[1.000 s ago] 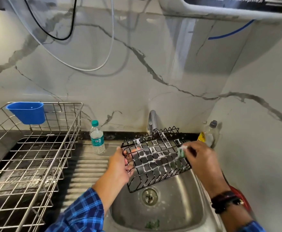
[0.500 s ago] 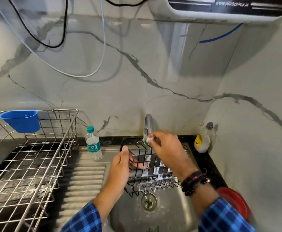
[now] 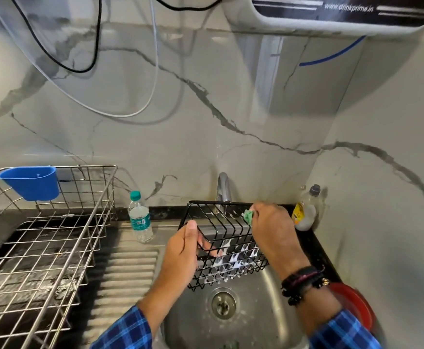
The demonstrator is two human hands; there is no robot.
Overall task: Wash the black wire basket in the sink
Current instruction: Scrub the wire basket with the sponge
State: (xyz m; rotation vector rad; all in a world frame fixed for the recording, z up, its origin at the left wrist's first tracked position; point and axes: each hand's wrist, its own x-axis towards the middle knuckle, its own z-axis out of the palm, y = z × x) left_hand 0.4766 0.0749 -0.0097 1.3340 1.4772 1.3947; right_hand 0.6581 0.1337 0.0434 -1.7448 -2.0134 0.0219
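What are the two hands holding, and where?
Left hand grips the black wire basket by its left end wires; right hand pinches a green scrubber against the basket's back rim.

The wire basket (image 3: 227,244) is black with white suds, the scrub pad (image 3: 248,215) green, and the sleeves (image 3: 126,332) blue plaid. A blue cup (image 3: 30,183) hangs on the silver rack (image 3: 54,248); the bottle (image 3: 140,217) has a green cap, the wall (image 3: 180,122) is grey-veined white marble.

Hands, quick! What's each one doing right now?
Left hand: closed on the left edge of the black wire basket, over the steel sink.
Right hand: closed on a small green scrub sponge.
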